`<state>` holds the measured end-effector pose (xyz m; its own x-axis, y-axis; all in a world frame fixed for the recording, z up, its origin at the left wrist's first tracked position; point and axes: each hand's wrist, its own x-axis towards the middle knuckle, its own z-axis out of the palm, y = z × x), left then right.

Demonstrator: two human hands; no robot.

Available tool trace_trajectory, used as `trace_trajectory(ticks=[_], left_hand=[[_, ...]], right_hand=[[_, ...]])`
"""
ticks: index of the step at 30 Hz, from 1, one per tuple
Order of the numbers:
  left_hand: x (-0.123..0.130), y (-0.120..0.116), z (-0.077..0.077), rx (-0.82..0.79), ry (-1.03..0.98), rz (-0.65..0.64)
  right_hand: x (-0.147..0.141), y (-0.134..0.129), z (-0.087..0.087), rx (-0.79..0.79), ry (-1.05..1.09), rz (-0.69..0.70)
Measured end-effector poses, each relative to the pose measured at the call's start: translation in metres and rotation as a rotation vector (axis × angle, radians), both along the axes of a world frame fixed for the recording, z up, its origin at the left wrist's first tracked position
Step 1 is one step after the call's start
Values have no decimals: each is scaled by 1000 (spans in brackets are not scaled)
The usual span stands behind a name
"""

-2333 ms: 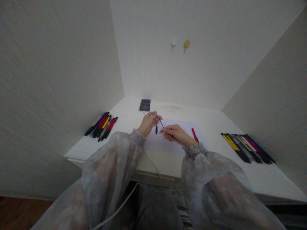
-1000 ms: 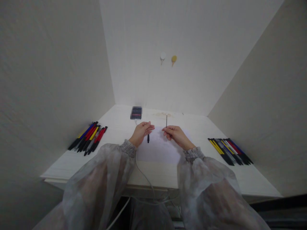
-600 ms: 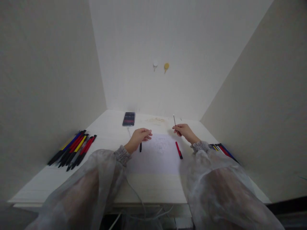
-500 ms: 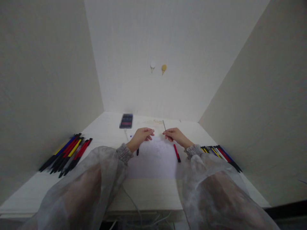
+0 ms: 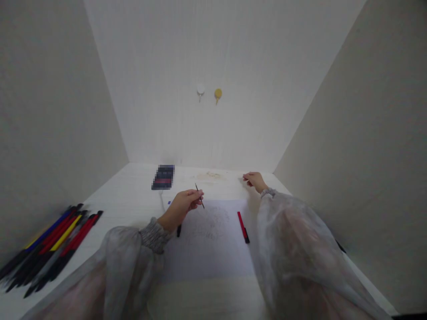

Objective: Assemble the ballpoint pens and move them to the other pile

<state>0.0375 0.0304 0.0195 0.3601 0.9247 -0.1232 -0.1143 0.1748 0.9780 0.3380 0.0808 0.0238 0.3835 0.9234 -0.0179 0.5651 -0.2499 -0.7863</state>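
My left hand (image 5: 187, 203) is closed in a pinch on a thin dark stick that looks like a pen refill (image 5: 199, 195), tilted above the top of a white paper sheet (image 5: 207, 266). Farther back and to the right, my right hand (image 5: 255, 181) has its fingertips drawn together low over the white table; whatever they hold is too small to make out. On the sheet's right side lies a red pen (image 5: 241, 223) with a black end. A black pen part (image 5: 179, 230) shows partly from under my left wrist.
Several red, yellow, blue and black pens (image 5: 56, 249) lie at the left wall. A blurred dark rectangular object (image 5: 163, 178) with a cable lies back left. Brownish scraps (image 5: 212, 175) are near the back wall, below a white hook (image 5: 200, 90) and a yellow hook (image 5: 218, 93). My right sleeve hides most pens on the right.
The refill has passed from my right hand to my left. My right hand has moved away toward the back right. The view has shifted slightly.
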Motion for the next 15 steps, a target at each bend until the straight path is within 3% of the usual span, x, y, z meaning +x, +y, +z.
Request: trace_trajectory(ticks=[3, 6, 15], left_hand=[[1, 0, -3, -8, 23, 11], [6, 1, -5, -9, 26, -2], [19, -1, -11, -52, -3, -52]], right_hand=[[36, 17, -9, -79, -76, -141], [55, 31, -16, -123, -173, -226], [59, 62, -29, -96, -439, -244]])
